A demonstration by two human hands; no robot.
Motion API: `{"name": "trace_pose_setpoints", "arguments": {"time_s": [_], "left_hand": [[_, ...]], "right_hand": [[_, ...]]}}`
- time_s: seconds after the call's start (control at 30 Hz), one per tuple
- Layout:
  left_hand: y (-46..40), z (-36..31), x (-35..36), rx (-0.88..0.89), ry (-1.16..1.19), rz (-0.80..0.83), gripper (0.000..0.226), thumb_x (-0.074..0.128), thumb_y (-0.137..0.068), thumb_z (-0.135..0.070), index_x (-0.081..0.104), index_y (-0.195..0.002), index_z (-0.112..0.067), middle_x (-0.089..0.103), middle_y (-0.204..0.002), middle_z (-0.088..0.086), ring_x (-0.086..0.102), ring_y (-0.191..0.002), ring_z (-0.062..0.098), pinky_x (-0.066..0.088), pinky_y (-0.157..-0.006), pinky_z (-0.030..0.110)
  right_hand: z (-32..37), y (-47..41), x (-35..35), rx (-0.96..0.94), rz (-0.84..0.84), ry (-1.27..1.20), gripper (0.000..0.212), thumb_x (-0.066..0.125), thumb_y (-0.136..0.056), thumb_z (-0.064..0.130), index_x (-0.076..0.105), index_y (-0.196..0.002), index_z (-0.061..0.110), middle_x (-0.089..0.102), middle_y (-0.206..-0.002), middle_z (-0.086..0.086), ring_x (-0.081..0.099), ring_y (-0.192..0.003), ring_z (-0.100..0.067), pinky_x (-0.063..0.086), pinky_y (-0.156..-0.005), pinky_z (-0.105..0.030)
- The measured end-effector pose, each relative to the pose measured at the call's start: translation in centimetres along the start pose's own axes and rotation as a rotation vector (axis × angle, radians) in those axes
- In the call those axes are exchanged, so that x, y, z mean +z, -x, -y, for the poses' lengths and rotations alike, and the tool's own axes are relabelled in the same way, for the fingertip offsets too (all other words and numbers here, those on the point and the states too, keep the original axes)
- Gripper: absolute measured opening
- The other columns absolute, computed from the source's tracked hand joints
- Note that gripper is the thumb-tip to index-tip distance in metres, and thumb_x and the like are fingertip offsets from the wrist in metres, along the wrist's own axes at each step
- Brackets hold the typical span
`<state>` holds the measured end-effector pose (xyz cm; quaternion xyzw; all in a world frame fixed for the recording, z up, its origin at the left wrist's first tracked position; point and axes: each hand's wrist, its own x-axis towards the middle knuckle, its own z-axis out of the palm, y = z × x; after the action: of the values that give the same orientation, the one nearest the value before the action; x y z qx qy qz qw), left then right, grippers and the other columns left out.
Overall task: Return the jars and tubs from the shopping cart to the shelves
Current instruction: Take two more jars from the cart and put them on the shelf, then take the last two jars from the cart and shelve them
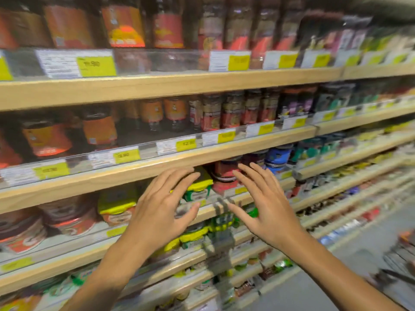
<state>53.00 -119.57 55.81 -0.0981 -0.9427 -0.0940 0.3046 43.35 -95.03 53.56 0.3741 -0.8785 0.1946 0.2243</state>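
Yellow-lidded tub (197, 184) sits on the third shelf (224, 204) down, just beside a red-lidded jar (224, 176) to its right, and the left hand (161, 212) is at it with fingers spread, their tips at or on the lid; blur hides whether they touch. Right hand (265, 205) hovers apart from the left, palm turned inward and fingers splayed, holding nothing, in front of the jar. Wood-edged shelves above carry orange-labelled jars (101, 133) behind yellow price tags (125, 156).
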Motion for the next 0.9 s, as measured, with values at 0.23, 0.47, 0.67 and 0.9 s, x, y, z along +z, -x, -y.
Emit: {"name": "trace_pose_setpoints", "arguments": {"time_s": [0.23,0.47,0.67,0.9], "left_hand": [[-7.0,-10.9,8.1,0.172,0.047,0.109,0.057,0.052,-0.093,-0.056,0.054,-0.139,-0.023,0.051,-0.144,-0.004,0.045,-0.137,0.021,0.034,-0.116,0.043],[-13.0,-25.3,18.1,0.366,0.200,0.224,0.059,0.047,-0.094,-0.061,0.051,-0.141,-0.026,0.048,-0.148,-0.003,0.043,-0.138,0.023,0.033,-0.116,0.046],[-15.4,-36.0,25.7,0.476,0.295,0.373,0.064,0.035,-0.094,-0.072,0.043,-0.145,-0.034,0.036,-0.155,-0.010,0.030,-0.145,0.018,0.026,-0.120,0.046],[-17.5,-44.5,34.6,0.635,0.404,0.525,0.070,0.025,-0.092,-0.078,0.040,-0.147,-0.037,0.032,-0.157,-0.012,0.025,-0.148,0.018,0.025,-0.121,0.045]], "right_hand": [[-11.2,7.8,-6.0,0.185,0.003,0.036,0.072,0.035,-0.096,0.071,0.030,-0.155,0.030,0.026,-0.163,0.009,0.016,-0.153,-0.016,0.019,-0.123,-0.049],[-22.8,20.0,-12.4,0.442,-0.046,0.099,0.069,0.040,-0.096,0.069,0.035,-0.153,0.031,0.026,-0.163,0.010,0.013,-0.153,-0.015,0.012,-0.125,-0.047],[-30.3,29.7,-16.1,0.668,-0.022,0.247,0.068,0.038,-0.096,0.071,0.047,-0.147,0.027,0.040,-0.155,0.006,0.027,-0.149,-0.020,0.013,-0.124,-0.046],[-35.2,37.5,-18.1,0.941,0.013,0.319,0.072,0.027,-0.095,0.076,0.043,-0.150,0.032,0.036,-0.157,0.010,0.021,-0.150,-0.015,0.010,-0.125,-0.046]]}}
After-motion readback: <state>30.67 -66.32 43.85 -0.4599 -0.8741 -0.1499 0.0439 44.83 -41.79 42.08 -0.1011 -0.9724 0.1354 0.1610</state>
